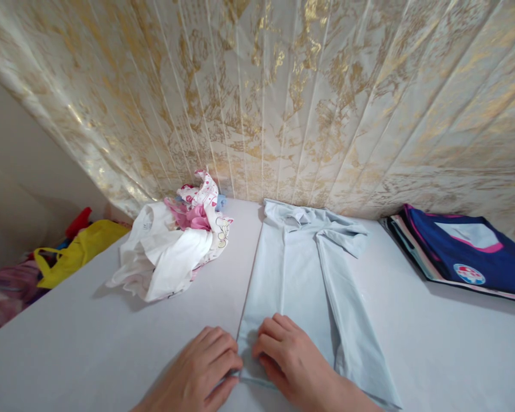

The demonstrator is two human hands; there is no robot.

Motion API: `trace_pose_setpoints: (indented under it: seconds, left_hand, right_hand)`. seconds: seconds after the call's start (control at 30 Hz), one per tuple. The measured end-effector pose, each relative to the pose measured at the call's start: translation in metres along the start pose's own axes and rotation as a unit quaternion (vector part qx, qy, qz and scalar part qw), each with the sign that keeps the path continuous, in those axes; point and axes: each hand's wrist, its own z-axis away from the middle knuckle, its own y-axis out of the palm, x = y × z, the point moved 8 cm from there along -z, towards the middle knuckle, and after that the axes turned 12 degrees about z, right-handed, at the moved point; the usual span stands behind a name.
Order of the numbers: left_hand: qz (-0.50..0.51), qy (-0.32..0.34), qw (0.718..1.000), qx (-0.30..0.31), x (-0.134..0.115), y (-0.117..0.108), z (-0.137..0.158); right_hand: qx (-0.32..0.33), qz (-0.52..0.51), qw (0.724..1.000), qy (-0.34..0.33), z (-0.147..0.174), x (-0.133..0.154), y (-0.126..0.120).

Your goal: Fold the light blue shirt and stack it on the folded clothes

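Note:
A pale blue shirt [300, 274] lies lengthwise before me, its collar at the far end by the wall. The left side is folded inward in a straight edge, and a sleeve lies along the right. At the near left corner, my left hand [206, 363] has its fingers curled together on the hem. My right hand [285, 355] rests on the shirt just to the right, fingers bent and closed on the cloth near the bottom edge. The fingertips' exact hold on the fabric is partly hidden.
A crumpled heap of white and pink clothes [167, 246] lies at the back left. To the right is a stack of folded clothes [463, 252], dark blue on top. Beyond the table's [90, 337] left edge are a yellow bag [79, 252] and other cloth. A gold-patterned wall covering [266, 103] rises behind.

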Motion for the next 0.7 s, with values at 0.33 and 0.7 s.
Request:
trace_pose_setpoints:
  seconds: [0.33, 0.7]
  left_hand:
    - [0.018, 0.053, 0.998, 0.001, -0.006, 0.007, -0.002]
    - [-0.029, 0.075, 0.997, -0.006, -0.011, 0.009, -0.007]
  right_hand:
    - [-0.011, 0.065, 0.996, 0.055, -0.004, -0.013, -0.001]
    - [-0.044, 0.111, 0.991, 0.062, -0.007, -0.017, -0.004]
